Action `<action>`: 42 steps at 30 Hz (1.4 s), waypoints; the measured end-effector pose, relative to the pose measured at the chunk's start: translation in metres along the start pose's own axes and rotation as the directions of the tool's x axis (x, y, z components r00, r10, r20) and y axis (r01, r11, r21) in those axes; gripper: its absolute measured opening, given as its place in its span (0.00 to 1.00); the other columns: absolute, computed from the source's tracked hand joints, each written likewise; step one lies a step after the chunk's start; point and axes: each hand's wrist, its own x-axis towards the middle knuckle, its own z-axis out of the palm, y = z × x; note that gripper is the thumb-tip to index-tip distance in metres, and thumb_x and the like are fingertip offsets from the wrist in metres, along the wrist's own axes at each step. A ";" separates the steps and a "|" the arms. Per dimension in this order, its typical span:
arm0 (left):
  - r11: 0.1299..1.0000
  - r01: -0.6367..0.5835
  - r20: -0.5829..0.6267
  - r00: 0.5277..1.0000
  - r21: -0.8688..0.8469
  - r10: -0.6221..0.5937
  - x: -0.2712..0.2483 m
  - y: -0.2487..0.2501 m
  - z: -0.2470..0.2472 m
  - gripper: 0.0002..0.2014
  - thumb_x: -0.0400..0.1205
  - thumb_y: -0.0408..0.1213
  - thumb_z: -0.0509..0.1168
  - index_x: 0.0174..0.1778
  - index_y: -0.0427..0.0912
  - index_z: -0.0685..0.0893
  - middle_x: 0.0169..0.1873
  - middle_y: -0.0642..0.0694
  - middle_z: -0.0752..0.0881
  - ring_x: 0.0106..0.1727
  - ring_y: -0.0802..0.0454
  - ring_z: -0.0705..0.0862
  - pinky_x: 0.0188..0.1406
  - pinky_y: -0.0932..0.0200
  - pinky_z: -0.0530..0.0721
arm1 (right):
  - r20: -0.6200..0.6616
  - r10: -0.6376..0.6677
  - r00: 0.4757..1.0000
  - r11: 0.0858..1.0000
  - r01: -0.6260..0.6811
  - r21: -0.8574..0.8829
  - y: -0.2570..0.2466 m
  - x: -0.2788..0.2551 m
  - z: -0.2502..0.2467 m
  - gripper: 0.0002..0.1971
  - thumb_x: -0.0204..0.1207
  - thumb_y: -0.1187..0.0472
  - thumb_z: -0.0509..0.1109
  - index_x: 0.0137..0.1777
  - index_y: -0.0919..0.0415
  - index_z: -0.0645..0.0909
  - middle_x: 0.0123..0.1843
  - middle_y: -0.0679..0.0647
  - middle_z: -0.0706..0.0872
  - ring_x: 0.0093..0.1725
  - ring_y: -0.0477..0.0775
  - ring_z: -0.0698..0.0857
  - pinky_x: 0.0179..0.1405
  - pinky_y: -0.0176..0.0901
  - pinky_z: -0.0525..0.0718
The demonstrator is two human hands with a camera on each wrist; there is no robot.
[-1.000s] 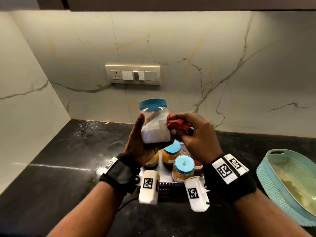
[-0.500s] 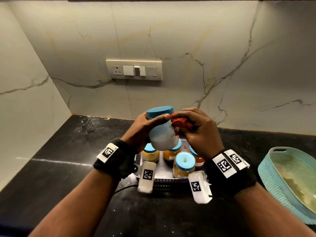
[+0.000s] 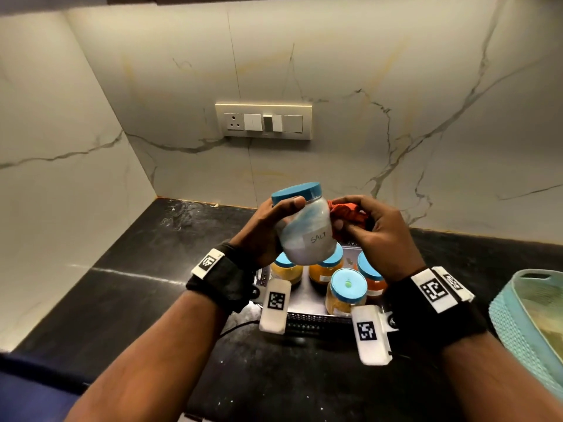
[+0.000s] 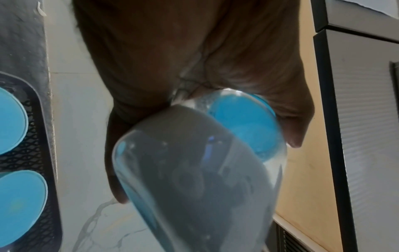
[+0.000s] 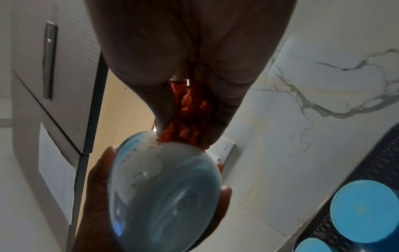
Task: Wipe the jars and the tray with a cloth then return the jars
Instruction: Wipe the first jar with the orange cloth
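My left hand [image 3: 268, 229] grips a clear jar [image 3: 306, 229] with a blue lid, white salt inside and a label reading SALT, tilted above the tray. The same jar [image 4: 200, 179] fills the left wrist view, and the jar [image 5: 164, 192] shows bottom-first in the right wrist view. My right hand [image 3: 374, 229] bunches an orange-red cloth [image 3: 347, 213] against the jar's right side; the cloth [image 5: 187, 119] shows between its fingers. Below, several blue-lidded jars [image 3: 345, 292] of yellow and orange spices stand on a black mesh tray [image 3: 316, 318].
The black stone counter [image 3: 146, 269] runs to marble walls at the back and left. A switch plate [image 3: 263, 120] is on the back wall. A teal basket [image 3: 524, 327] sits at the right edge. Cabinets hang overhead.
The salt jar has come down and tilted, its label now facing me. The cloth has stayed pressed against its right side. The view has shifted slightly.
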 end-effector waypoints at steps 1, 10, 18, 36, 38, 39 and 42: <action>1.000 0.009 0.011 1.000 -0.028 -0.009 -0.001 -0.001 0.000 0.41 0.63 0.55 0.85 0.69 0.40 0.83 0.60 0.36 0.88 0.58 0.42 0.89 0.60 0.42 0.88 | 0.016 0.033 0.999 0.999 -0.033 0.010 0.002 -0.001 -0.001 0.13 0.78 0.73 0.73 0.59 0.61 0.86 0.49 0.60 0.91 0.47 0.61 0.91 0.48 0.53 0.92; 0.999 0.025 -0.027 0.999 0.037 -0.024 0.016 -0.001 0.024 0.43 0.57 0.58 0.87 0.65 0.41 0.83 0.51 0.46 0.90 0.50 0.50 0.89 0.49 0.50 0.91 | -0.016 0.272 0.962 0.951 -0.266 0.159 0.023 -0.029 -0.014 0.09 0.84 0.69 0.65 0.59 0.64 0.84 0.50 0.66 0.90 0.44 0.60 0.90 0.39 0.44 0.87; 0.978 0.028 -0.027 0.999 0.206 -0.023 0.048 -0.030 0.074 0.27 0.74 0.49 0.73 0.66 0.38 0.84 0.45 0.48 0.90 0.47 0.52 0.88 0.41 0.57 0.87 | -0.257 0.326 0.910 0.940 -0.282 0.194 0.025 -0.067 -0.052 0.05 0.80 0.66 0.72 0.54 0.62 0.86 0.47 0.62 0.92 0.48 0.63 0.91 0.51 0.58 0.91; 0.928 -0.037 0.169 0.985 0.370 -0.028 0.081 -0.084 0.192 0.34 0.64 0.50 0.81 0.65 0.39 0.86 0.53 0.44 0.93 0.54 0.47 0.92 0.52 0.50 0.91 | -0.516 0.351 0.781 0.936 -0.285 0.205 0.019 -0.154 -0.133 0.10 0.73 0.58 0.81 0.50 0.61 0.87 0.41 0.60 0.93 0.40 0.63 0.93 0.50 0.69 0.90; 0.887 -0.080 0.154 0.988 0.455 0.010 0.080 -0.082 0.190 0.31 0.63 0.52 0.81 0.60 0.41 0.87 0.51 0.46 0.94 0.52 0.49 0.93 0.50 0.52 0.91 | -0.472 0.347 0.810 0.937 -0.284 0.203 0.017 -0.154 -0.131 0.09 0.74 0.60 0.79 0.52 0.62 0.87 0.43 0.59 0.93 0.43 0.60 0.93 0.51 0.64 0.91; 0.865 -0.100 0.142 0.989 0.492 0.034 0.080 -0.081 0.187 0.32 0.63 0.53 0.82 0.59 0.40 0.88 0.50 0.45 0.94 0.51 0.49 0.93 0.49 0.53 0.91 | -0.448 0.334 0.829 0.942 -0.279 0.186 0.016 -0.154 -0.130 0.08 0.75 0.60 0.79 0.52 0.61 0.88 0.44 0.58 0.93 0.45 0.58 0.93 0.51 0.61 0.91; 0.804 -0.131 0.060 0.991 0.581 0.118 0.076 -0.084 0.170 0.34 0.63 0.58 0.83 0.58 0.38 0.89 0.49 0.43 0.94 0.52 0.46 0.93 0.51 0.45 0.92 | -0.353 0.277 0.894 0.961 -0.256 0.105 0.013 -0.148 -0.120 0.09 0.75 0.61 0.78 0.54 0.59 0.87 0.46 0.53 0.93 0.46 0.46 0.92 0.45 0.38 0.89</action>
